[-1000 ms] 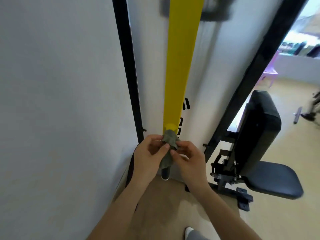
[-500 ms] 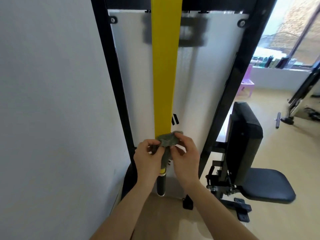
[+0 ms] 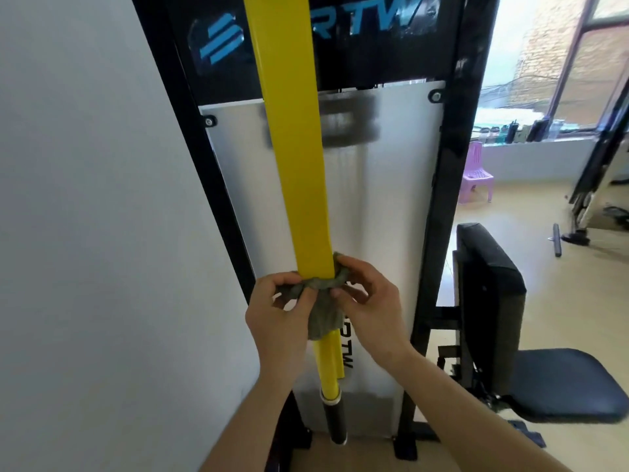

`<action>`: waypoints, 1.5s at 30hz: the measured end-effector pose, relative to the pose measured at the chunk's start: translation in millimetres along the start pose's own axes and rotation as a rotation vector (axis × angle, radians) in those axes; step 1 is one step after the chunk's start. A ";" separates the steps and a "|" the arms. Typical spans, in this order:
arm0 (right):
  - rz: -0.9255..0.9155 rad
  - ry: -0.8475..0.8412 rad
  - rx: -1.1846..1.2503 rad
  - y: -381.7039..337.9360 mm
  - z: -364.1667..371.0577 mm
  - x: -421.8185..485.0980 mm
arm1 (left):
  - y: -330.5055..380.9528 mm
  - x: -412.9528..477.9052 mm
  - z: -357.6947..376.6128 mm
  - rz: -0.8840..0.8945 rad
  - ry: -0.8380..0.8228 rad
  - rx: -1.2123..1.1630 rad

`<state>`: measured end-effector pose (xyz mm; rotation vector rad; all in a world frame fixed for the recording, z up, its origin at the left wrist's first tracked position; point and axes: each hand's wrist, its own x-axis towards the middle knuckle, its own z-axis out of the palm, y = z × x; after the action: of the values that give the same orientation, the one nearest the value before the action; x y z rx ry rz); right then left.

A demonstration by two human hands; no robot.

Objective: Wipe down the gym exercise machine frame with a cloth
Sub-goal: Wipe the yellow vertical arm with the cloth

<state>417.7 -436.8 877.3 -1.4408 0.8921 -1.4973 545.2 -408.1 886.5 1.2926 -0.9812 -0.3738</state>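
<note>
A long yellow bar of the gym machine runs down the middle of the view, ending in a black handle near the floor. A grey-green cloth is wrapped around the bar low down. My left hand pinches the cloth's left end. My right hand pinches its right end, fingers curled behind the bar. Behind the bar stand the machine's black frame and a silvery panel.
A white wall is close on the left. The machine's black padded seat and backrest stand at the right. Farther right are a purple plastic chair, other gym gear on the beige floor, and a window.
Both hands have slid the cloth up the yellow bar, from its lower end to higher on it. My view has tilted up, so the machine's top logo panel shows.
</note>
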 end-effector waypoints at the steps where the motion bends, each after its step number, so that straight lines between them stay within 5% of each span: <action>1: -0.013 0.000 0.018 -5.7 1.1 2.8 | 5.2 3.9 -1.2 0.006 0.001 -0.016; 25: -0.356 0.017 0.166 -138.9 20.5 94.3 | 151.2 86.4 -1.8 0.364 0.124 -0.012; 45: -0.551 -0.062 0.228 -209.8 25.4 145.7 | 238.4 127.1 7.9 0.337 0.242 -0.214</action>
<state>426.2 -489.3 1128.4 -1.6242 0.2735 -1.8671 544.8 -437.0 1155.2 0.9331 -0.9057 -0.0565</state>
